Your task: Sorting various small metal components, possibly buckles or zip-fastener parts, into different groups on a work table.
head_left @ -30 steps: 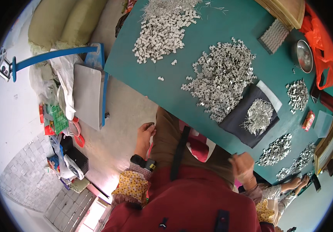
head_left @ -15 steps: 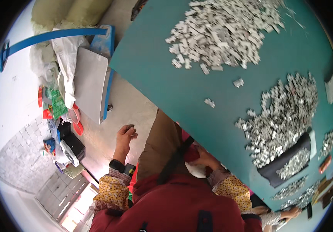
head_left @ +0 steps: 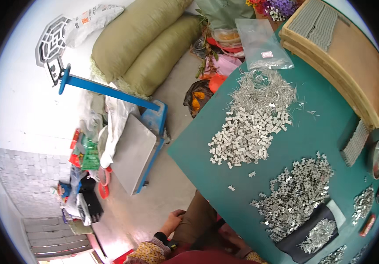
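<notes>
My left hand (head_left: pixel 172 222) lies against my brown-trousered thigh (head_left: pixel 195 216), its fingers curled together. What they hold, if anything, is hidden. In the shade below the table edge, close to my lap, is my right hand (head_left: pixel 238 243); its fingers are too dim to read. On the green tabletop (head_left: pixel 207 145) lies a heap of pale small metal pieces (head_left: pixel 242 138), with thin metal pins (head_left: pixel 264 90) behind it. Nearer, a second heap of shiny small metal pieces (head_left: pixel 295 193) spreads beside a dark cloth (head_left: pixel 288 248) bearing more pins (head_left: pixel 319 235). Two loose pieces lie between the heaps.
A blue platform scale (head_left: pixel 132 154) stands on the floor at left, near stuffed green sacks (head_left: pixel 141 39). Wooden trays (head_left: pixel 348 57) sit at the table's far right, with a round metal dish (head_left: pixel 377 159) and a red-handled tool (head_left: pixel 367 225) nearer. A clear plastic bag (head_left: pixel 264 44) lies at the back.
The view has tilted up, bringing in the sacks, trays and far table end. My left hand has come from beside my leg onto my thigh. My right hand stays by my lap.
</notes>
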Available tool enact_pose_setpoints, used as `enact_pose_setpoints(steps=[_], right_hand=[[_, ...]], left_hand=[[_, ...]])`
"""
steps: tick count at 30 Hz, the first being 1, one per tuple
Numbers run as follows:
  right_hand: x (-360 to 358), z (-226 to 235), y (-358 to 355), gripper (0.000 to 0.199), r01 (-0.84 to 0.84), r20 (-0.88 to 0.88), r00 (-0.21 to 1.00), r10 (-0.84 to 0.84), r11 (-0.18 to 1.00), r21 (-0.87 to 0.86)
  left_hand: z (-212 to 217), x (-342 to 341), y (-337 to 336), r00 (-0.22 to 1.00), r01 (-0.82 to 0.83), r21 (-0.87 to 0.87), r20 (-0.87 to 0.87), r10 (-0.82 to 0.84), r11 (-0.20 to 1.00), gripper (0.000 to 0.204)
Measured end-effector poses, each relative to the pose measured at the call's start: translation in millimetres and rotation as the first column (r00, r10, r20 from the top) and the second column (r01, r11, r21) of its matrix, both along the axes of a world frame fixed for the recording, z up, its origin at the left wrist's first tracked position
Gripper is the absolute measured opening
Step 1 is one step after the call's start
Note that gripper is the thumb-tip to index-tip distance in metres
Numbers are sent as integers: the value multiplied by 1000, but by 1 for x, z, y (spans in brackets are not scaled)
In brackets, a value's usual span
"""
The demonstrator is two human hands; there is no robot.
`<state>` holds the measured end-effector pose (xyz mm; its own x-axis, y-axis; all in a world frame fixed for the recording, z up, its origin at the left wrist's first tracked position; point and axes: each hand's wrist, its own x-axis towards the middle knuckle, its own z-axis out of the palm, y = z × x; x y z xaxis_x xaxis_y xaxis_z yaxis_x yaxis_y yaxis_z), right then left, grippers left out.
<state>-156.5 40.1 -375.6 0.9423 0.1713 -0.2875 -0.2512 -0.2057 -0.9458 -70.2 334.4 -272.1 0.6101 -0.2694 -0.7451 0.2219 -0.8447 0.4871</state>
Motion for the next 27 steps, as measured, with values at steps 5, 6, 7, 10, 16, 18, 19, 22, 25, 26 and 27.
enact_pose_setpoints(steps=[5, 6, 7, 10, 16, 18, 19, 22, 25, 26, 27], right_hand=[[-6, 16, 9, 84, -82, 38, 996, 81, 996, 42], [-8, 22, 5, 83, -93, 42, 995, 91, 995, 37], [-11, 29, 0, 83, -102, 44, 994, 101, 994, 27], [-23, 44, -20, 81, -119, 37, 992, 120, 993, -24], [-30, 52, -66, 77, -113, 58, 990, 125, 978, -176], [-38, 46, -77, 76, -121, 58, 989, 137, 968, -220], [-42, 44, -78, 76, -124, 56, 988, 141, 964, -236], [-61, 40, -63, 74, -118, 35, 991, 132, 956, -268], [-92, 45, -68, 72, -91, -4, 996, 95, 942, -322], [-104, 50, -67, 72, -82, -17, 997, 81, 937, -339], [-117, 54, -65, 71, -66, -34, 998, 57, 933, -355]], left_hand=[[12, 0, -12, 928, -356, 60, -96, 360, 933, 27], [12, -1, -11, 931, -350, 52, -95, 353, 935, 27], [12, -2, -11, 932, -344, 83, -94, 351, 935, 28], [15, -1, -28, 984, -162, 58, -69, 166, 985, 28], [0, 0, -86, 970, -224, -76, -111, 215, 972, 27], [-33, -2, -88, 960, -266, -108, -126, 252, 958, 27], [-47, -2, -91, 963, -253, -127, -126, 237, 959, 27], [-74, -6, -87, 989, -144, -167, -47, 138, 975, 27], [-108, -5, -57, 994, -87, -235, -81, 70, 968, 28], [-134, 0, -28, 964, 252, -289, 154, -215, 923, 30], [-152, 4, -20, 801, 571, -267, 390, -454, 777, 31]])
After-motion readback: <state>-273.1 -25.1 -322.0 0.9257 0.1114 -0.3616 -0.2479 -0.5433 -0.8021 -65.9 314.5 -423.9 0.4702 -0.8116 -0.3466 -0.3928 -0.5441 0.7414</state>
